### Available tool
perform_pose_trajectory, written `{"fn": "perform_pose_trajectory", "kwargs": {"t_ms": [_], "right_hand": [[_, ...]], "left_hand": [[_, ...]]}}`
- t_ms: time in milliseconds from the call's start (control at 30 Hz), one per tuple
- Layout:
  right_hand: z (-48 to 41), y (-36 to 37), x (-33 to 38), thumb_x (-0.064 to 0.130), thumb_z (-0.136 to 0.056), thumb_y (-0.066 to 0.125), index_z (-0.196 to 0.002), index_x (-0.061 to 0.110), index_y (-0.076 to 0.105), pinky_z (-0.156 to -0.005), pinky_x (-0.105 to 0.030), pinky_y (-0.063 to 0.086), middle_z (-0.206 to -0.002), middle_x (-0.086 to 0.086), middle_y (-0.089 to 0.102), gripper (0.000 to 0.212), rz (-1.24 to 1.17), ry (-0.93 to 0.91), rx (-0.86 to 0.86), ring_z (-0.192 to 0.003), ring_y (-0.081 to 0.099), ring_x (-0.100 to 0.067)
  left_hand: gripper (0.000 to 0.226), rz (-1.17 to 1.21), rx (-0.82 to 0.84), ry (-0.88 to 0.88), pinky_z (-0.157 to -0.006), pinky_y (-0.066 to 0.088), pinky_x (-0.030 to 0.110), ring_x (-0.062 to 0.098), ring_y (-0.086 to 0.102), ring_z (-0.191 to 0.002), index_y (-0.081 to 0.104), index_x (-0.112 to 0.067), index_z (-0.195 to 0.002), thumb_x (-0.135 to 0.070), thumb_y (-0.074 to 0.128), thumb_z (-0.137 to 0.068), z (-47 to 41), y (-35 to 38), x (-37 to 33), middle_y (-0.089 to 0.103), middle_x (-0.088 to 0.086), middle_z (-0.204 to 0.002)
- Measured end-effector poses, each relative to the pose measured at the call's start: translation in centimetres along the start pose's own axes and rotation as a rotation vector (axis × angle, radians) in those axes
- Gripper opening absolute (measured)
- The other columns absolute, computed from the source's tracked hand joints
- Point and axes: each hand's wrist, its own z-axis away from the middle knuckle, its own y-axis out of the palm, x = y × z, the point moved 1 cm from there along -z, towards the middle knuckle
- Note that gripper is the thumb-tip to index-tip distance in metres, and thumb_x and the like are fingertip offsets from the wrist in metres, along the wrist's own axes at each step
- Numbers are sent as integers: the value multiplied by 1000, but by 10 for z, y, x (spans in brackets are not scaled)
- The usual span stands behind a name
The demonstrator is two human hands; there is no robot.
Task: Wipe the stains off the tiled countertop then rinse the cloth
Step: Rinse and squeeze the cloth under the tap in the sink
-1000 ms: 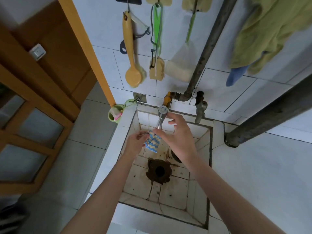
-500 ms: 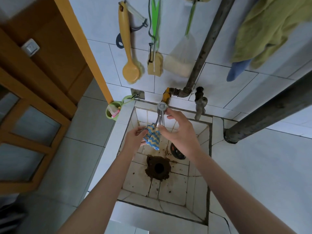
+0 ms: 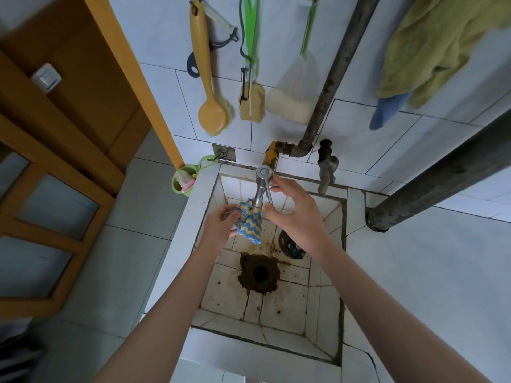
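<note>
The left hand (image 3: pixel 221 228) pinches the blue-and-yellow cloth (image 3: pixel 250 223) in curled fingers, and the cloth hangs touching the spout end of the tap (image 3: pixel 261 189). The right hand (image 3: pixel 293 208) curls forefinger and thumb round the tap, just beside the cloth. Both hands and the cloth stay at the tap, as before.

view: head, the only one | place: worn above the sink (image 3: pixel 323 313) | facing: forward and steeply down | range: close, wide-angle | frame: tiled wall (image 3: pixel 359 125) at top, table (image 3: pixel 428 272) at right
</note>
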Motion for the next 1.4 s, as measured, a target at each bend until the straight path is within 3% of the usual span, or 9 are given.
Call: {"fn": "perform_pose_trajectory", "kwargs": {"t_ms": [133, 267, 400, 533, 633, 700, 833, 1000, 1400], "right_hand": [[0, -2, -1, 16, -84, 65, -136, 24, 46, -86, 2, 32, -125, 9, 55, 56, -20, 4, 8, -112, 50, -2], [9, -9, -15, 26, -87, 65, -139, 30, 41, -87, 1, 33, -126, 22, 48, 57, -24, 76, 113, -110, 41, 19], [17, 0, -58, 15, -93, 53, -133, 22, 50, -105, -28, 39, -134, 9, 53, 40, 46, 239, 133, -119, 47, 1], [8, 17, -79, 10, -95, 49, -132, 11, 49, -86, -6, 37, -134, 0, 52, 37, -21, 350, 199, -120, 47, -5], [-4, 29, -84, 11, -94, 51, -131, 8, 49, -108, -35, 37, -136, -8, 51, 37, -101, 399, 232, -127, 46, -19], [-10, 37, -87, 17, -93, 53, -128, 6, 52, -107, -48, 36, -132, -11, 55, 36, -126, 403, 266, -124, 49, -25], [-16, 42, -85, 11, -93, 54, -125, 0, 54, -80, -9, 44, -121, -9, 59, 34, -188, 424, 278, -110, 53, -18], [-18, 44, -87, 7, -88, 59, -111, -6, 59, -69, -7, 45, -91, 2, 60, 26, -275, 420, 256, -88, 57, -10], [-13, 29, -95, 14, -88, 62, -93, 13, 61, -66, -9, 49, -85, 5, 64, 5, -224, 294, 67, -83, 62, -8]], "left_hand": [[13, -7, 4, -1, -62, 55, 16, 11, 62, -79, 56, -7, -106, -8, 50, -94, 0, 1, 1, 62, 4, -92], [18, -21, 9, -7, -66, 56, 19, 14, 63, -83, 57, -4, -110, -8, 51, -94, -2, 1, 4, 63, 4, -91], [24, -62, 30, -7, -72, 54, 22, 21, 61, -93, 55, -2, -117, -9, 49, -95, -3, 2, 7, 62, 11, -102], [26, -91, 65, 10, -67, 53, 14, 14, 61, -85, 54, -3, -120, -10, 45, -97, -2, 1, 10, 61, 10, -103], [27, -93, 87, 17, -63, 52, 10, 10, 60, -80, 54, -3, -121, -11, 43, -98, -3, 0, 13, 61, 8, -98], [27, -95, 91, 19, -60, 51, 9, 10, 60, -80, 53, -2, -121, -10, 42, -98, -4, 0, 14, 61, 9, -98], [28, -94, 100, 9, -60, 51, 10, 10, 60, -79, 53, -1, -122, -9, 42, -98, -6, -2, 17, 60, 10, -99], [26, -55, 93, -36, -64, 54, 15, 13, 62, -83, 54, -5, -120, -12, 43, -98, -9, -9, 24, 62, 9, -102], [18, 43, 115, -44, -68, 54, 14, 14, 62, -88, 59, -8, -106, -11, 44, -97, -11, 12, 29, 62, 7, -97]]}}
